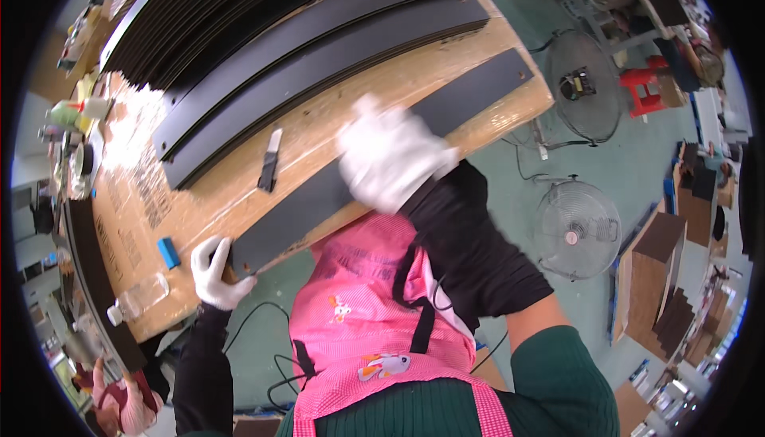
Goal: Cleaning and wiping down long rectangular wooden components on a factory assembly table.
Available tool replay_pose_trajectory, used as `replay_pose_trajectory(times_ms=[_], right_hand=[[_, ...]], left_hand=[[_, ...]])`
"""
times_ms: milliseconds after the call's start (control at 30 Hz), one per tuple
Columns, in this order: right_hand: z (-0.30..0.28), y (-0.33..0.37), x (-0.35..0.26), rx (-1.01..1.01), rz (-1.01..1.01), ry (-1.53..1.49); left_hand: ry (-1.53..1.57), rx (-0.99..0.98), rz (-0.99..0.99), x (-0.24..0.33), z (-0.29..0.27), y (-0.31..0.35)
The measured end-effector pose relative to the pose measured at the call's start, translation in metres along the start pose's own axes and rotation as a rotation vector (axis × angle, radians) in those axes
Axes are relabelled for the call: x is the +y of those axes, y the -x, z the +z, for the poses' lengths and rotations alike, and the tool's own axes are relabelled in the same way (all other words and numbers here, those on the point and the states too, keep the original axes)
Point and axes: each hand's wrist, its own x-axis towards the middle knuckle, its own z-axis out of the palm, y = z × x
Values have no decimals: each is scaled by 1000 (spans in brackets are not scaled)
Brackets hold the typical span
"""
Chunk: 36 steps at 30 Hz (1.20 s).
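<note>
A long dark grey board (pixel 295 210) with a small hole near each end lies along the near edge of the wrapped worktable. At its left end is my left hand (pixel 217 274) in a white glove, thumb and fingers bent around the corner. My right hand (pixel 394 154), also white-gloved, lies over the middle of the board and hides part of it. Motion smears its fingers, and whether a white cloth is in them cannot be told. A utility knife (pixel 271 162) with its blade out rests just beyond the board.
Stacked dark boards (pixel 319 58) fill the table's far side. A blue block (pixel 168 252) and a clear plastic bottle (pixel 139 300) lie to the left. Two floor fans (pixel 578 230) and a red stool (pixel 641 90) stand at the right. Another person (pixel 123 405) is at lower left.
</note>
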Motion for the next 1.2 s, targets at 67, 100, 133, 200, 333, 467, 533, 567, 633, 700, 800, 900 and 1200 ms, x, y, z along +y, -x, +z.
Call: replay_pose_trajectory(times_ms=[67, 100, 133, 200, 333, 467, 533, 567, 633, 700, 800, 900, 1200], right_hand=[[-63, -9, 69, -32, 284, 255], [-85, -5, 110, -73, 476, 296], [-103, -1, 119, -37, 738, 450], [-78, 19, 227, 528, 843, 127], [-45, -6, 170, 423, 782, 198], [-37, 25, 41, 281, 165, 121], [-56, 0, 78, -34, 245, 147], [-57, -7, 113, 11, 493, 104], [-57, 6, 166, 414, 476, 253], [-80, 18, 168, 556, 653, 301], [-60, -13, 84, 112, 535, 408], [-27, 5, -17, -176, 207, 33], [-43, 46, 148, 620, 703, -136]], left_hand=[[-8, 6, -17, 3, -3, 6], [-7, 10, 1, 5, -2, 1], [-22, 10, 1, 4, -4, 1], [18, 18, 62, 4, 7, -17], [3, 5, 32, 4, 6, -10], [-5, 0, -9, 4, 3, 2], [-4, -6, -16, 4, 1, 4], [2, -8, -15, 5, 3, 1], [4, -12, -9, 3, 5, -3], [23, 33, 23, 3, -1, -3], [-4, 25, 18, 3, 1, -11], [37, 79, 61, 3, 14, -8], [19, 86, 188, 9, -1, -6]])
